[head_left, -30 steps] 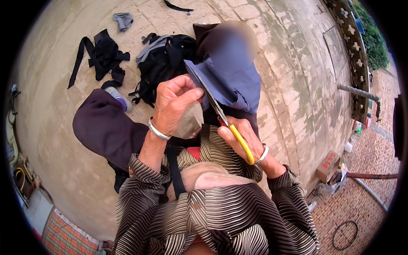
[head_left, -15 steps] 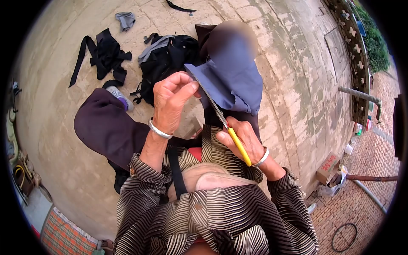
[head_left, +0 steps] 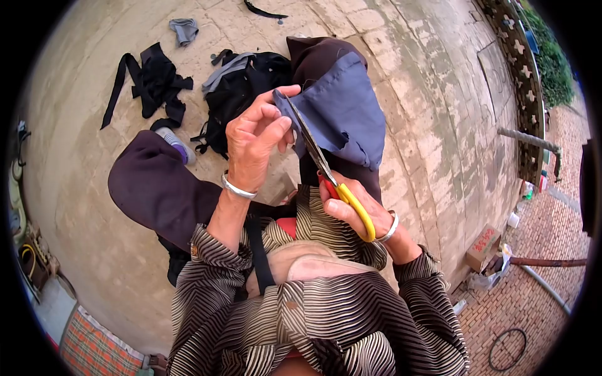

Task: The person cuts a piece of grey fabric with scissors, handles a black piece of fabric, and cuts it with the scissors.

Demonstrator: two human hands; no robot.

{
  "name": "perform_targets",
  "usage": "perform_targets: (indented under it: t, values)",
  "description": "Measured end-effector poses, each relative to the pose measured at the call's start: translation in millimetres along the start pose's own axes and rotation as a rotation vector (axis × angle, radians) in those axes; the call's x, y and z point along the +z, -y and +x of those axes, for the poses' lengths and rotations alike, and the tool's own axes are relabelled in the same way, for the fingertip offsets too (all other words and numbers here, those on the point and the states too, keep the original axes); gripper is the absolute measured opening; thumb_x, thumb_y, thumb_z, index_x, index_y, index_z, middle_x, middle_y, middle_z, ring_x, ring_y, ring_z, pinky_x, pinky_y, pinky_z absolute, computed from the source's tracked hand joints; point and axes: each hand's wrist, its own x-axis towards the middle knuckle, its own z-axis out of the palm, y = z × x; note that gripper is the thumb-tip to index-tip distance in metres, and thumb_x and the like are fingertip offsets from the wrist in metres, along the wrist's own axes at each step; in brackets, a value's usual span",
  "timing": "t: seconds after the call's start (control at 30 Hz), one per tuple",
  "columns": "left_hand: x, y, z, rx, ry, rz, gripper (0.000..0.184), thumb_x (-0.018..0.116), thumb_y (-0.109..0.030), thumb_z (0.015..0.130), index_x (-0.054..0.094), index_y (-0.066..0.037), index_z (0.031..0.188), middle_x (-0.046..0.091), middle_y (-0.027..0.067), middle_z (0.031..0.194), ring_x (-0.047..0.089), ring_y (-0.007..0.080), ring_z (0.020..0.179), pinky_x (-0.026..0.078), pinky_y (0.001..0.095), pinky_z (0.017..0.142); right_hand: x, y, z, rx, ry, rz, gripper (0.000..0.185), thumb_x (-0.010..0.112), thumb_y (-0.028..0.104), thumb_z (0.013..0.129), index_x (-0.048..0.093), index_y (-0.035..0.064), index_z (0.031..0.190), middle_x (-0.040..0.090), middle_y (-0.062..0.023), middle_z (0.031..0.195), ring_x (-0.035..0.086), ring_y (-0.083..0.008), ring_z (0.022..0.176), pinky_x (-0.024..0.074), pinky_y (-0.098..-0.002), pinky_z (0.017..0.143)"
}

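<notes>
My right hand (head_left: 360,203) is wrapped round the yellow and red handles of a pair of scissors (head_left: 323,164). Their dark blades point up and left, slightly parted, along the left edge of a blue-grey cloth (head_left: 345,113). That cloth is draped over my right knee, its lower edge ragged. At its upper left corner, my left hand (head_left: 256,135) holds the edge with bent fingers, the index finger stretched behind the blade tips. Part of the grip is hidden by the thumb and the cloth.
Black cloth scraps (head_left: 157,81) and a black and grey heap of fabric (head_left: 251,81) lie on the paved ground ahead. A small grey piece (head_left: 184,31) is farther off. To the right are a cardboard box (head_left: 483,247) and a metal pole (head_left: 530,139).
The scissors have turned and their handles and blades have parted. My left index finger has stretched out and up at the cloth's corner. The cloth has shifted slightly over the knee.
</notes>
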Motion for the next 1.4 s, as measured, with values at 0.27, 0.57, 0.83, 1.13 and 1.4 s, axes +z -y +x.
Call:
perform_targets:
  t: [0.27,0.57,0.83,1.13,1.4]
  values:
    - [-5,9,0,-0.023,0.011,-0.063,0.002,0.058,0.0,0.085,0.059,0.001,0.083,0.063,0.0118,0.1,0.056,0.0125,0.066,0.048,0.0257,0.06,-2,3,1,0.031,0.01,0.025,0.051,0.058,0.05,0.086,0.048,0.0002,0.084,0.043,-0.0063,0.073,0.042,-0.0165,0.068,0.0378,-0.0305,0.063]
    - [-8,13,3,0.134,-0.018,0.065,0.001,0.058,0.002,0.083,0.059,0.002,0.083,0.056,0.012,0.118,0.052,0.0122,0.099,0.042,0.0296,0.093,-7,5,-4,0.023,0.061,0.093,0.051,0.061,0.05,0.087,0.047,0.001,0.084,0.045,-0.0068,0.072,0.044,-0.0167,0.067,0.0398,-0.0312,0.062]
    - [-7,10,2,0.146,0.048,0.079,0.001,0.058,0.002,0.083,0.059,0.002,0.083,0.054,0.0166,0.12,0.054,0.0144,0.1,0.043,0.0304,0.093,-12,6,1,0.044,0.064,0.074,0.052,0.06,0.052,0.087,0.048,0.0009,0.083,0.045,-0.0067,0.071,0.044,-0.0172,0.066,0.0398,-0.0312,0.063]
    - [-12,13,5,0.181,0.028,0.061,0.009,0.061,0.009,0.079,0.056,0.002,0.083,0.058,0.0154,0.112,0.055,0.0158,0.103,0.046,0.0281,0.084,-14,9,-1,0.032,0.059,-0.001,0.055,0.062,0.053,0.086,0.048,-0.0003,0.083,0.048,-0.0102,0.069,0.048,-0.0194,0.064,0.0415,-0.0327,0.06]
    - [-10,8,3,0.177,0.038,0.104,0.006,0.06,0.005,0.08,0.058,0.002,0.083,0.056,0.0172,0.119,0.054,0.0142,0.1,0.045,0.0281,0.087,-15,9,-3,0.055,0.064,0.003,0.059,0.061,0.057,0.085,0.048,-0.0005,0.082,0.047,-0.0098,0.069,0.047,-0.0185,0.065,0.0412,-0.032,0.061]
